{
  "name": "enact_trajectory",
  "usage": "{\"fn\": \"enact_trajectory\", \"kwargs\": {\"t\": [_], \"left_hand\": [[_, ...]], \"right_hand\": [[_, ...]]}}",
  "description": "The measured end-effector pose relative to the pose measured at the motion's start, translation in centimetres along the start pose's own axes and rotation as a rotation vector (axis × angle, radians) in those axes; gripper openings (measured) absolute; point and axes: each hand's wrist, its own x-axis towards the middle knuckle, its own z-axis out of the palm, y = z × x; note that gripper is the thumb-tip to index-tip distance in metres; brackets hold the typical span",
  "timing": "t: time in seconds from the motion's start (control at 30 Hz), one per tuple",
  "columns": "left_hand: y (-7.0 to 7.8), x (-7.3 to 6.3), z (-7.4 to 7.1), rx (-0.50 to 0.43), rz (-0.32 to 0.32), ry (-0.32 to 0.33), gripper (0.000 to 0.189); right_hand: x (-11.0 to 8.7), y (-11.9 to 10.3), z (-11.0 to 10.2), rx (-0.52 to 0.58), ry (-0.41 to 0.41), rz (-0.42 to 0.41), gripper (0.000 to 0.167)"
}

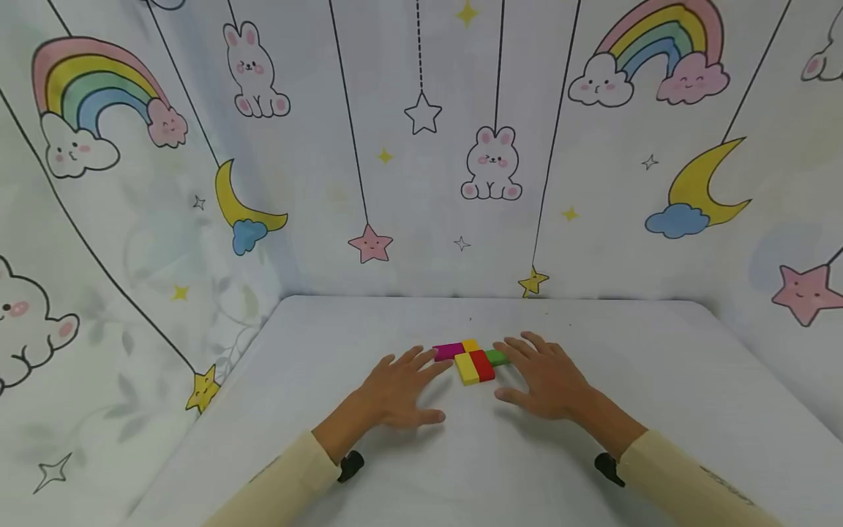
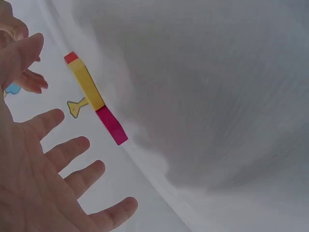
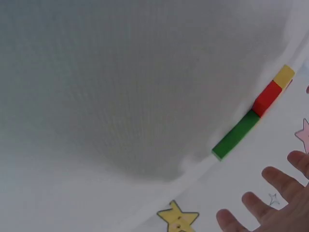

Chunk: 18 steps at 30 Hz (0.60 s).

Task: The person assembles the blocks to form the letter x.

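Observation:
Several coloured blocks lie flat against one another on the white table. A magenta block (image 1: 448,352) is on the left and a green block (image 1: 497,358) on the right. Between them are a yellow block (image 1: 467,369) and a red block (image 1: 482,365), with another yellow block (image 1: 470,345) behind. My left hand (image 1: 403,391) hovers left of the group, fingers spread. To the right, my right hand (image 1: 548,377) is likewise spread, its fingers partly covering the green block. Neither hand holds anything. In the left wrist view the magenta block (image 2: 112,125) lies beyond my fingertips.
The white table (image 1: 461,468) extends around the blocks. Behind and beside it hangs a pale cloth (image 1: 428,205) printed with rabbits, rainbows, moons and stars. A black wrist device (image 1: 351,465) shows at my left cuff, another (image 1: 609,469) at my right.

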Motion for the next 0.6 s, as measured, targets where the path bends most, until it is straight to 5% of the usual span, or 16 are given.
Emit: {"fn": "enact_trajectory", "kwargs": {"t": [0.6], "left_hand": [[-1.8, 4.2, -0.3, -0.008, -0.078, -0.045, 0.067]], "right_hand": [[5.3, 1.1, 1.1, 0.071, -0.113, 0.096, 0.06]]}}
